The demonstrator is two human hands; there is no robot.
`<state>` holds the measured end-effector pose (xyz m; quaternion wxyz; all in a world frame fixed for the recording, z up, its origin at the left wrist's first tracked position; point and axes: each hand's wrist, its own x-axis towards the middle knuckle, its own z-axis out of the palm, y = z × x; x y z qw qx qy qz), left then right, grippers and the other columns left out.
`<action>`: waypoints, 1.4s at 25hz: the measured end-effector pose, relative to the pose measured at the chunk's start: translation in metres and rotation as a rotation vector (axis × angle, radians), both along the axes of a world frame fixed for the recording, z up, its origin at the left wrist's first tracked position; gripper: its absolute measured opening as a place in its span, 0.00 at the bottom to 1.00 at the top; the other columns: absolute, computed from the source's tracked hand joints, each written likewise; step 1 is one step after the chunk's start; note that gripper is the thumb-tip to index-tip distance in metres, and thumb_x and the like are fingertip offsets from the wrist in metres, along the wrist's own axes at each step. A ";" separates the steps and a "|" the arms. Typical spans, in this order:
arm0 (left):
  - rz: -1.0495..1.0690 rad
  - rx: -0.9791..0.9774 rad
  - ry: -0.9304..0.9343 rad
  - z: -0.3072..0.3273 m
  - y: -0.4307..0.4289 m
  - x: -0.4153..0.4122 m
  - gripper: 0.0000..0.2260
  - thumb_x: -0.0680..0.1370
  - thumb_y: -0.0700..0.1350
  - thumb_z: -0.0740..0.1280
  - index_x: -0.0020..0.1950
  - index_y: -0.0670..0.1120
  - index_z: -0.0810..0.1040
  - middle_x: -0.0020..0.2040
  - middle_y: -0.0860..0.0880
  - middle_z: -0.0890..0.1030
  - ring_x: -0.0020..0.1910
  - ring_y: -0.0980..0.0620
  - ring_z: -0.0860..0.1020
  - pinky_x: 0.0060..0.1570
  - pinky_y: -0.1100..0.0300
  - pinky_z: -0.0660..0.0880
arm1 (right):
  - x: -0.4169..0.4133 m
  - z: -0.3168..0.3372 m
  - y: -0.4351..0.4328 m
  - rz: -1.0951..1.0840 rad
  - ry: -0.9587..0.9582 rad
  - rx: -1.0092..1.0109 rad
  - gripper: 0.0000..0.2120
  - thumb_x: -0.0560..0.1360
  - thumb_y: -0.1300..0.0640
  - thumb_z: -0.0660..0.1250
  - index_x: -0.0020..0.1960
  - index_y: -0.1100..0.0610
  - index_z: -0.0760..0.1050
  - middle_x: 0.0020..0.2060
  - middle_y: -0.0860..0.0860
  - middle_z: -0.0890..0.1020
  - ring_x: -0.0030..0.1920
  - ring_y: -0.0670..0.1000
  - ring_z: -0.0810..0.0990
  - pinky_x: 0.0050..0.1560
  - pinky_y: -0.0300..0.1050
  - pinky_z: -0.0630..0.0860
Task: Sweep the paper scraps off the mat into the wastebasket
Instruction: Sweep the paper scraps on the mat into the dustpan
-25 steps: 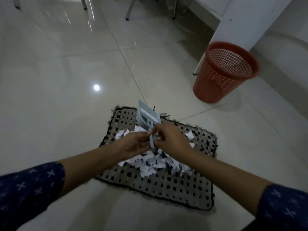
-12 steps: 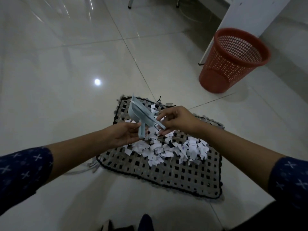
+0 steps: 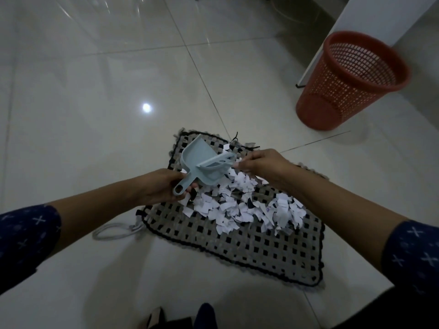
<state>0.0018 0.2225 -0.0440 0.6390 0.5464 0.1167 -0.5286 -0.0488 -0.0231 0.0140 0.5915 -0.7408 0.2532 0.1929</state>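
Note:
A woven grey-and-black mat [image 3: 261, 252] lies on the tiled floor with a heap of white paper scraps [image 3: 240, 205] across its middle. My left hand [image 3: 161, 188] grips the handle of a small pale-blue dustpan [image 3: 197, 160], held tilted above the mat's far left part. A matching pale-blue brush [image 3: 217, 161] is clipped in the pan; my right hand [image 3: 259, 163] pinches its end. The red mesh wastebasket [image 3: 351, 79] stands on the floor at the far right, about a mat's length away.
A white panel or furniture leg [image 3: 337, 27] rises just behind the wastebasket. A looped white cord [image 3: 111, 233] lies on the floor by the mat's near-left corner. My feet [image 3: 180, 317] show at the bottom edge. Glossy tile lies to the left.
Both hands lifted the dustpan-and-brush set off the mat and spread apart: the left now holds the pan's handle, the right pulls at the brush. The camera tilted downward.

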 end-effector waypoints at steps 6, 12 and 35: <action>-0.148 0.055 -0.108 -0.004 0.024 0.019 0.13 0.81 0.40 0.57 0.59 0.35 0.75 0.48 0.43 0.81 0.34 0.56 0.76 0.34 0.66 0.76 | 0.017 0.010 -0.031 -0.063 -0.097 -0.197 0.11 0.67 0.68 0.73 0.49 0.65 0.81 0.38 0.54 0.82 0.34 0.47 0.78 0.35 0.32 0.76; -0.175 0.135 -0.172 -0.012 0.058 0.025 0.12 0.79 0.41 0.58 0.56 0.38 0.79 0.44 0.44 0.80 0.36 0.56 0.78 0.36 0.67 0.77 | 0.023 0.012 -0.076 -0.262 -0.113 -0.250 0.08 0.70 0.66 0.71 0.47 0.69 0.79 0.34 0.56 0.77 0.32 0.49 0.75 0.30 0.36 0.80; 0.116 0.074 -0.292 -0.024 0.061 0.007 0.12 0.69 0.35 0.67 0.52 0.37 0.82 0.53 0.40 0.83 0.51 0.45 0.83 0.45 0.63 0.79 | 0.003 -0.044 -0.060 0.059 -0.348 -0.922 0.08 0.75 0.64 0.64 0.45 0.66 0.82 0.44 0.63 0.85 0.45 0.58 0.82 0.48 0.41 0.73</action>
